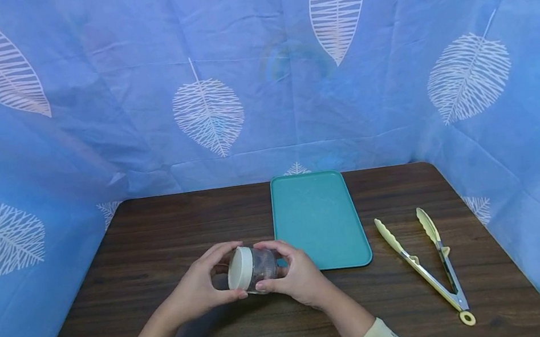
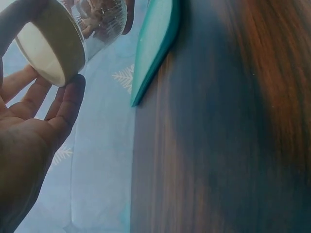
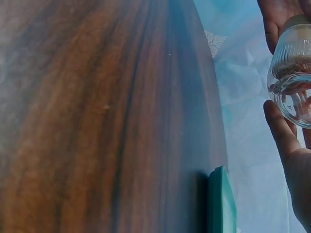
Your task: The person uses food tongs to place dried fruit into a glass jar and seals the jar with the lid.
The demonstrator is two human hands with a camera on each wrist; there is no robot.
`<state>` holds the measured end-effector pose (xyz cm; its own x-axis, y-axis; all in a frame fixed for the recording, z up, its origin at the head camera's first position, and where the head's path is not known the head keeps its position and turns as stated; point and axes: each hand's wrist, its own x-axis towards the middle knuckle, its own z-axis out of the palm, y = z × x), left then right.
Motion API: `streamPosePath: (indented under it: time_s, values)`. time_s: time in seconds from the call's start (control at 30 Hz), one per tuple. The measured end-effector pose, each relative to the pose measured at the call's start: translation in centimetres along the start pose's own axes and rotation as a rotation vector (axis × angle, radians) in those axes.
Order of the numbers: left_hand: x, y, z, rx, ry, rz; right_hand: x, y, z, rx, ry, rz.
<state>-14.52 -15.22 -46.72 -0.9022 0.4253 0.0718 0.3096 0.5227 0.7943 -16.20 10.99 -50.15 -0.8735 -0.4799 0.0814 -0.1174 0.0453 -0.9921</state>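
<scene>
A clear ribbed jar point(image 1: 263, 265) with a cream lid point(image 1: 240, 268) is held sideways above the table between both hands, its lid toward the left. My left hand point(image 1: 198, 285) grips the lid, thumb below and fingers over the top. The jar's clear body is held near its base by my right hand point(image 1: 301, 272). In the left wrist view the lid point(image 2: 51, 43) sits on the jar. Through the glass body point(image 3: 291, 73) in the right wrist view something brownish shows; whether it is contents or fingers seen through, I cannot tell.
A teal tray point(image 1: 316, 219) lies at the back of the dark wooden table point(image 1: 194, 219), just behind the right hand. Tongs point(image 1: 435, 277) with cream tips lie spread at the right. Blue leaf-print cloth point(image 1: 262, 112) hangs around the table.
</scene>
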Motion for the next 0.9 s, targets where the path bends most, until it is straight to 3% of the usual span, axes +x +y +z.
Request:
streamPosePath:
  time_s: [0.27, 0.6, 0.77, 0.9]
  values:
    - [0.1, -0.9, 0.8, -0.118, 0.007, 0.01, -0.2, -0.1, 0.3, 0.04, 0.022, 0.019]
    - [0.4, -1.6, 1.9, -0.376, -0.011, -0.026, -0.8, -1.5, 0.7, 0.228, -0.017, -0.012]
    - [0.5, -1.5, 2.1, -0.444, 0.006, -0.022, -1.0, -1.7, 0.2, 0.159, -0.052, -0.028]
    - [0.6, -1.4, 2.3, -0.399, 0.028, -0.044, -1.3, -2.0, -0.5, 0.052, -0.058, -0.019]
